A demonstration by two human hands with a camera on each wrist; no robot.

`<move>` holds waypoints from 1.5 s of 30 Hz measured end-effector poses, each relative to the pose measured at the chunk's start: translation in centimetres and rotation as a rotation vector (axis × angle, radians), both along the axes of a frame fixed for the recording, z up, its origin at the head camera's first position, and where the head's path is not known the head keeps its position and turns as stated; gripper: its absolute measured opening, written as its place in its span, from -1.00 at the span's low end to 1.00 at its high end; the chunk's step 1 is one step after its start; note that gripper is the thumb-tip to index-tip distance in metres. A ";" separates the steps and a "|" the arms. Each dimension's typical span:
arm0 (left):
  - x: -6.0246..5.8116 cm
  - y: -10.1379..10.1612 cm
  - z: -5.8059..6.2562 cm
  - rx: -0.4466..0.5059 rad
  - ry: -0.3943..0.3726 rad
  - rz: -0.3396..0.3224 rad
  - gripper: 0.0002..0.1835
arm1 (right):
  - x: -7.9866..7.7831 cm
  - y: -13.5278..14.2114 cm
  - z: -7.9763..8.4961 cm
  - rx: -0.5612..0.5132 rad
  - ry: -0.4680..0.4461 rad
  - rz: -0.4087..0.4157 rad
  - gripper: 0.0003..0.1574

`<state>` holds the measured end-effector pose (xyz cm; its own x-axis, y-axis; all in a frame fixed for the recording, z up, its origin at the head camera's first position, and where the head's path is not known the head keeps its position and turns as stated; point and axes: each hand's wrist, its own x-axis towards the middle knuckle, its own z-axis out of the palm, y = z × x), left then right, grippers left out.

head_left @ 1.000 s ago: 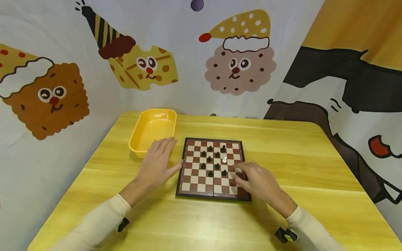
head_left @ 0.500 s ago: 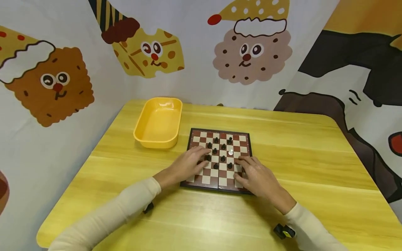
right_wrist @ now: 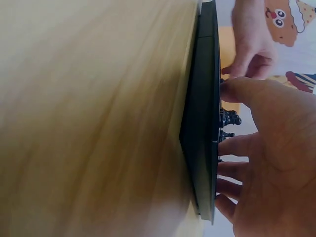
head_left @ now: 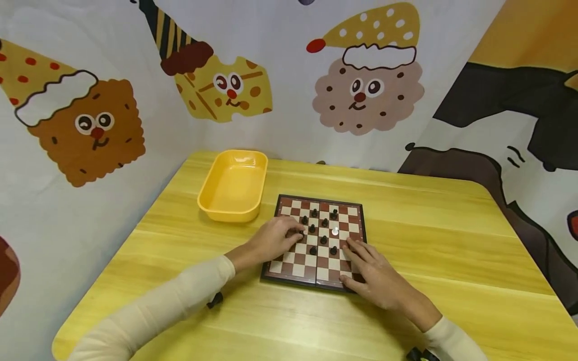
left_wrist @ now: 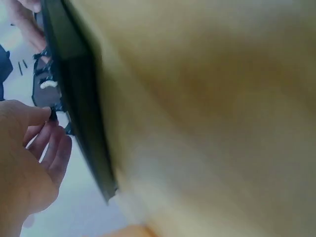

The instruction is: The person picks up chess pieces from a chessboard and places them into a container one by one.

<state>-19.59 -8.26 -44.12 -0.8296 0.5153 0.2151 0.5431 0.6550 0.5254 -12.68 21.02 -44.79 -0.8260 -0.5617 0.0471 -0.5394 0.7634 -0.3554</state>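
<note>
The chessboard lies on the table with several black chess pieces and one white piece standing on it. At the board's left part, my left hand pinches a black chess piece between thumb and forefinger; in the head view the fingers largely cover it. Across the board's right edge rests my right hand, fingers spread and touching the surface, holding nothing. The right wrist view shows its fingers against the board's dark rim.
A yellow plastic tray stands behind and left of the board. The yellow wooden table meets a cartoon-printed cloth at the back and left.
My left hand has moved right from beside the board onto its left part and closed its fingers on a black piece. The right hand's fingers have spread flatter at the right edge.
</note>
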 end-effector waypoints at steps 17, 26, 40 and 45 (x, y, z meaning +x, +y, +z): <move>-2.0 -4.2 4.3 0.044 0.168 0.189 -0.81 | -0.3 -0.1 0.5 0.049 -0.028 0.036 -0.10; -3.0 -6.2 4.6 0.025 0.249 0.259 -0.83 | -0.2 -0.1 0.2 0.069 -0.024 0.032 -0.08; -3.4 -7.2 4.4 -0.028 0.295 0.283 -0.82 | -0.6 0.1 0.5 0.132 -0.003 0.062 -0.11; -3.5 -7.6 4.4 -0.034 0.279 0.301 -0.82 | -0.5 0.0 0.5 0.124 -0.006 0.057 -0.11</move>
